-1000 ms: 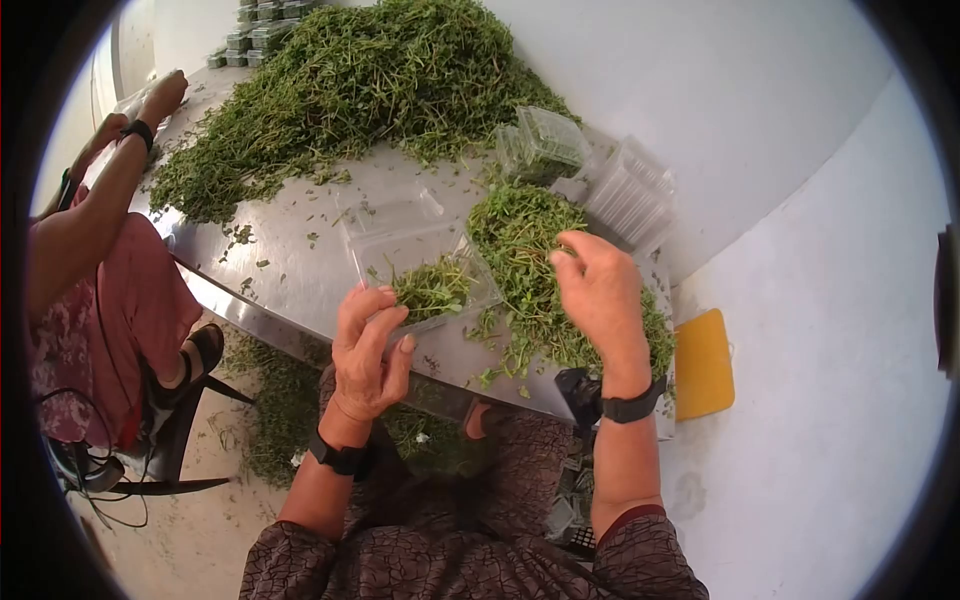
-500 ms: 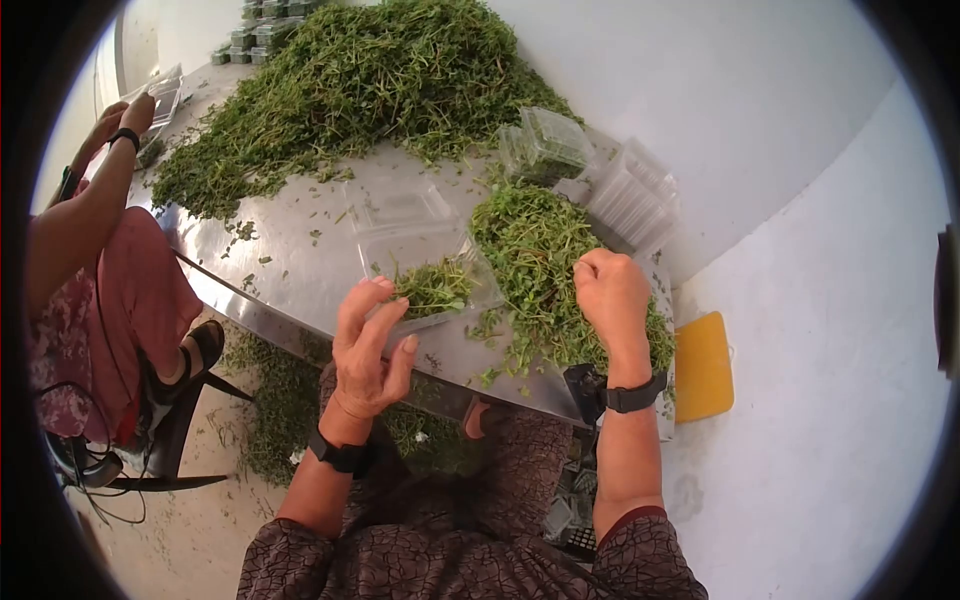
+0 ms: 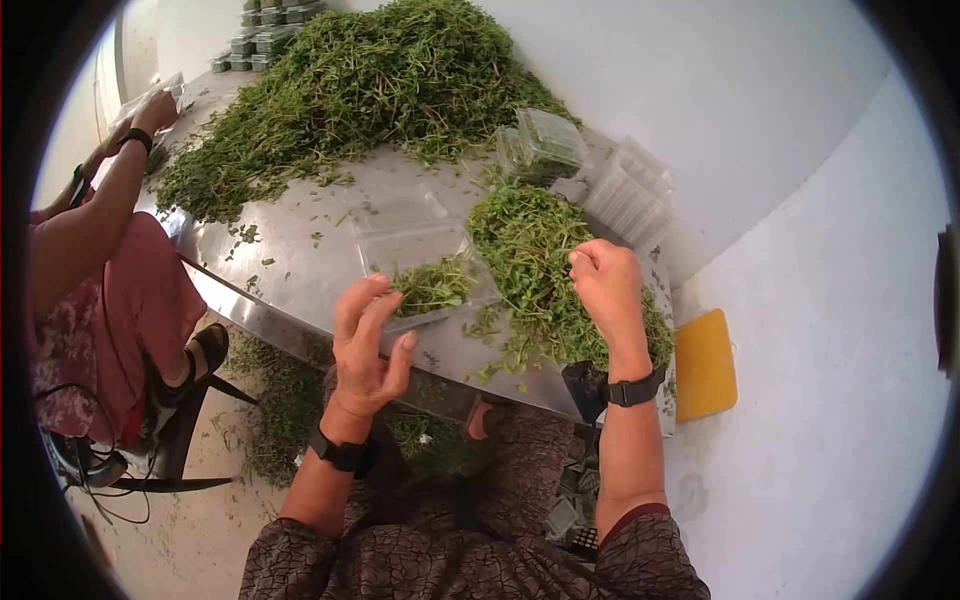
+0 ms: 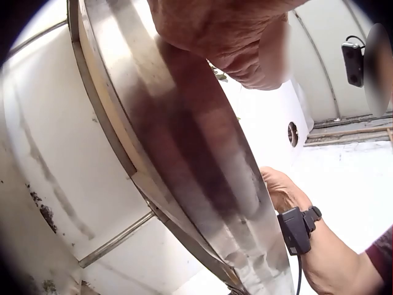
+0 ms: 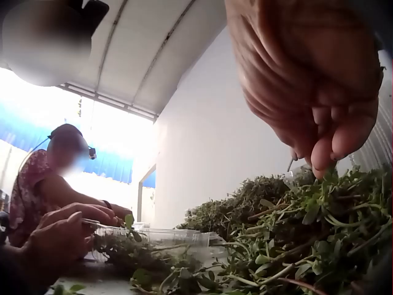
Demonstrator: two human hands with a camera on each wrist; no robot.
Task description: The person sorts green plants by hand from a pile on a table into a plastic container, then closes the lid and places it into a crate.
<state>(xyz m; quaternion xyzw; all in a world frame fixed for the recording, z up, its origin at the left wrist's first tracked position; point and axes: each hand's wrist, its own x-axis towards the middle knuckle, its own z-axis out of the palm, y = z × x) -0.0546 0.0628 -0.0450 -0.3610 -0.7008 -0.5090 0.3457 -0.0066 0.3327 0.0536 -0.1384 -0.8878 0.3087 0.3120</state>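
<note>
A clear plastic clamshell box (image 3: 415, 245) lies with its lid back on the metal table, a small heap of leafy green sprigs (image 3: 432, 285) inside. My left hand (image 3: 368, 345) is at the box's near left corner, fingers loosely bent and thumb held apart. My right hand (image 3: 610, 290) is over a pile of the same greens (image 3: 530, 240) to the right of the box. In the right wrist view, the bent fingers and thumb of that hand (image 5: 313, 80) come together close over the leaves, with a thin stem at the fingertips.
A large mound of greens (image 3: 400, 80) covers the table's back. Filled boxes (image 3: 545, 145) and a stack of empty clear boxes (image 3: 632, 195) stand at right. A yellow board (image 3: 705, 365) is beside the table. Another person (image 3: 110, 230) sits at left; cut greens (image 3: 275, 420) lie below.
My right hand has shifted slightly right over the pile, its fingertips drawing together. The left hand's fingers have eased slightly back. At left, the other person's hands have moved about a clear box.
</note>
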